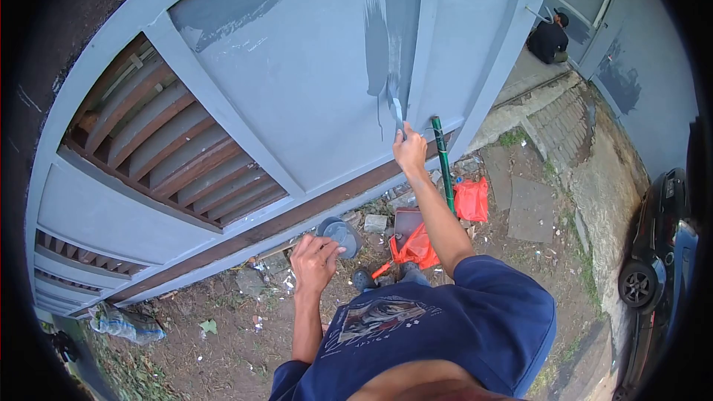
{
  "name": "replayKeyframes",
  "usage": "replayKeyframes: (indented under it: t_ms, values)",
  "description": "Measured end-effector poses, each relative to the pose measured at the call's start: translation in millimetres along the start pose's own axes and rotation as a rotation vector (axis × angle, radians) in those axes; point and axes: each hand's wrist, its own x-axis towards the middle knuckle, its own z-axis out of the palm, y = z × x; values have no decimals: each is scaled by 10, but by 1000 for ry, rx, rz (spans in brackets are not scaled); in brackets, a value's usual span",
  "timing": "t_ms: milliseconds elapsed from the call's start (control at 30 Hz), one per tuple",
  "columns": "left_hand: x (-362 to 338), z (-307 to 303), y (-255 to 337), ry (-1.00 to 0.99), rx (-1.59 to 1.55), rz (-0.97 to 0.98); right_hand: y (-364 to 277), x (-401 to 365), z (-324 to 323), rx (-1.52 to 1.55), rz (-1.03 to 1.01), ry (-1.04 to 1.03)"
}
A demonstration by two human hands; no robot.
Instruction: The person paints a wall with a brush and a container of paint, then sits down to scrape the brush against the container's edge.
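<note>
Paintbrush (396,104) gripped, right hand (410,151) outstretched; left hand (313,261) lower, holding tub (353,240), seemingly by rim

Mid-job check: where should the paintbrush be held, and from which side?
Probably by the lower part of its handle, coming from below, where the right hand grips it. The paintbrush slants upward with its bristles at the panel, so the handle leads down toward the person, leaving the bristles free.
</note>
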Motion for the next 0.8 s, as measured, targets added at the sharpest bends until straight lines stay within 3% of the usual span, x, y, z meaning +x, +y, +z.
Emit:
replayKeyframes:
  t_ms: [200,433,467,633,800]
  values:
    - [-54,-38,-22,-10,17,-9,516,-210,372,-80,169,-251]
    - [-189,-63,-75,-50,22,-16,869,-374,650,-182,289,-426]
    - [-196,-93,-87,-51,38,-13,861,-383,675,-160,269,-377]
    - [-286,-204,-180,-31,36,-42,115,-530,271,43,118,-190]
    - [-321,-371,-301,39,57,-64,-956,-847,-420,323,-98,-344]
